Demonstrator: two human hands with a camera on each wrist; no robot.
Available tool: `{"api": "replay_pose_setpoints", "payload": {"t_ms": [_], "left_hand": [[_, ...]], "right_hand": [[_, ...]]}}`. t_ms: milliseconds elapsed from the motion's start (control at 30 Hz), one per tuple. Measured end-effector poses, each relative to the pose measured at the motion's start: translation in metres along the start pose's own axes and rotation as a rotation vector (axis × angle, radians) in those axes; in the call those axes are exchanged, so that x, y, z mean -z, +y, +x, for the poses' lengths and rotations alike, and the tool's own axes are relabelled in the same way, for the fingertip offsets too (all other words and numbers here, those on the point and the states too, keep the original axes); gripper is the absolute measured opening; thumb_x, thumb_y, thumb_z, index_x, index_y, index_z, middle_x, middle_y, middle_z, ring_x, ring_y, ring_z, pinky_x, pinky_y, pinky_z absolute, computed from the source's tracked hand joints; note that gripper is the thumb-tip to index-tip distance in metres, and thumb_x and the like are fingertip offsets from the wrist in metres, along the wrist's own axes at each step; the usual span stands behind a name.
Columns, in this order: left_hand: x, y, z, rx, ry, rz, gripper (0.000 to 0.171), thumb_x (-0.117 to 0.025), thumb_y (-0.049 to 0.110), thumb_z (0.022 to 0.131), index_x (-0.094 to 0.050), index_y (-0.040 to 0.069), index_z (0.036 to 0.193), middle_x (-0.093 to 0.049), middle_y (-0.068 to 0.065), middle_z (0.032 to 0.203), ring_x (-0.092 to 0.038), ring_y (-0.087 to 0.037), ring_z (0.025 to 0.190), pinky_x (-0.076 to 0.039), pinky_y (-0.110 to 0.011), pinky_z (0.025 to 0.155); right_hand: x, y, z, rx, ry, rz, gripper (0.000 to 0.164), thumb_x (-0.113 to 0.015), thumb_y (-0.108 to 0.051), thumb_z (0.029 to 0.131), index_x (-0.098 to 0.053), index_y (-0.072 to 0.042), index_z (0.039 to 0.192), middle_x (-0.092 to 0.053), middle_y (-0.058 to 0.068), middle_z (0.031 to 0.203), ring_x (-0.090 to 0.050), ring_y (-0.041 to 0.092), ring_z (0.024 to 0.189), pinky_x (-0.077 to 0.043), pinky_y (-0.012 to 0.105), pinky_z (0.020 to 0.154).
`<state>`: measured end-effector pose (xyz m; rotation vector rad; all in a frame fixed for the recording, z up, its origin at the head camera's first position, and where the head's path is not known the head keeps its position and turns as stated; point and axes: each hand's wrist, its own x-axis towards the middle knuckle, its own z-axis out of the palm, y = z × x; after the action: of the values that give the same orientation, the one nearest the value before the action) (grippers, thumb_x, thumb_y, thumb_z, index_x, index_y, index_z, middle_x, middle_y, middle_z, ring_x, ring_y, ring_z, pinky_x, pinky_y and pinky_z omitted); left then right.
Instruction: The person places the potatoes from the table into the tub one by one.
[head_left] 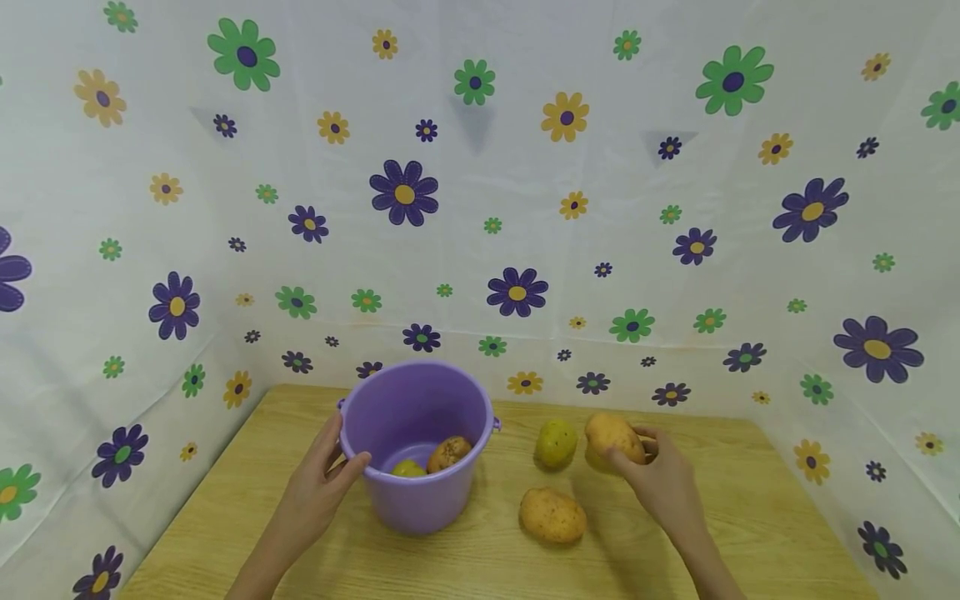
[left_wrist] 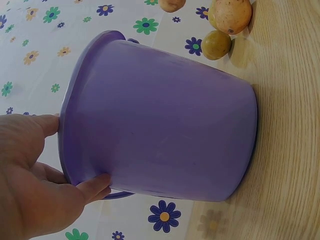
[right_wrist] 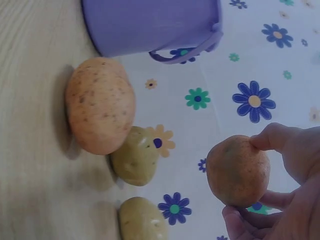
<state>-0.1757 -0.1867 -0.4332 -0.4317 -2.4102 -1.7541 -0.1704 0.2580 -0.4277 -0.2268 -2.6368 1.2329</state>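
A purple bucket (head_left: 423, 504) stands upright on the wooden table, with a potato (head_left: 449, 455) and a yellow-green fruit (head_left: 408, 469) inside. My left hand (head_left: 315, 492) holds its left side at the rim, thumb and fingers spread around the edge; the left wrist view shows that hand (left_wrist: 45, 175) against the bucket wall (left_wrist: 160, 120). To the right, my right hand (head_left: 663, 479) pinches another potato (head_left: 611, 435) between thumb and fingers, raised above the table in the right wrist view (right_wrist: 238, 171). Nearest to it lie a loose potato (head_left: 552, 516) and a yellow-green fruit (head_left: 557, 443).
A second yellow-green fruit (right_wrist: 142, 220) lies on the table, mostly hidden behind the held potato in the head view. White flowered cloth (head_left: 465, 258) walls the table (head_left: 495, 575) at the back and both sides. The bucket's handle (right_wrist: 187, 56) hangs down outside.
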Motion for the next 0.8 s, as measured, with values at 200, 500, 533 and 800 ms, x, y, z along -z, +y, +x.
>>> {"api": "replay_pose_setpoints", "payload": {"t_ms": [200, 500, 533, 800], "left_hand": [[0.000, 0.000, 0.000, 0.005, 0.000, 0.003, 0.082, -0.062, 0.028, 0.106, -0.011, 0.004, 0.166, -0.008, -0.018, 0.171, -0.024, -0.046, 0.151, -0.036, -0.033, 0.114], [0.001, 0.005, 0.000, 0.005, -0.004, 0.000, 0.082, -0.062, 0.027, 0.106, -0.011, 0.003, 0.165, -0.006, -0.020, 0.171, -0.023, -0.047, 0.151, -0.035, -0.038, 0.116], [0.001, 0.005, 0.000, 0.005, -0.004, -0.001, 0.082, -0.062, 0.027, 0.106, -0.011, 0.003, 0.165, -0.006, -0.020, 0.171, -0.022, -0.048, 0.151, -0.035, -0.039, 0.116], [0.000, 0.003, -0.001, 0.016, -0.007, -0.001, 0.083, -0.062, 0.028, 0.106, -0.010, 0.002, 0.165, -0.006, -0.019, 0.172, -0.022, -0.046, 0.152, -0.035, -0.036, 0.116]], "right_hand": [[0.013, -0.014, 0.002, 0.018, 0.014, 0.019, 0.075, -0.075, -0.044, 0.094, -0.048, 0.006, 0.144, -0.061, 0.034, 0.132, -0.066, 0.042, 0.110, -0.064, 0.045, 0.082], [0.024, -0.027, 0.004, 0.046, 0.031, 0.017, 0.076, -0.074, -0.044, 0.096, -0.045, 0.006, 0.145, -0.059, 0.035, 0.135, -0.064, 0.044, 0.114, -0.064, 0.049, 0.087], [0.025, -0.028, 0.004, 0.049, 0.033, 0.017, 0.076, -0.073, -0.045, 0.096, -0.045, 0.006, 0.145, -0.059, 0.035, 0.135, -0.064, 0.044, 0.114, -0.064, 0.049, 0.087], [0.026, -0.030, 0.003, 0.044, 0.030, 0.017, 0.077, -0.073, -0.046, 0.096, -0.045, 0.006, 0.146, -0.059, 0.035, 0.136, -0.064, 0.045, 0.116, -0.064, 0.051, 0.088]]}}
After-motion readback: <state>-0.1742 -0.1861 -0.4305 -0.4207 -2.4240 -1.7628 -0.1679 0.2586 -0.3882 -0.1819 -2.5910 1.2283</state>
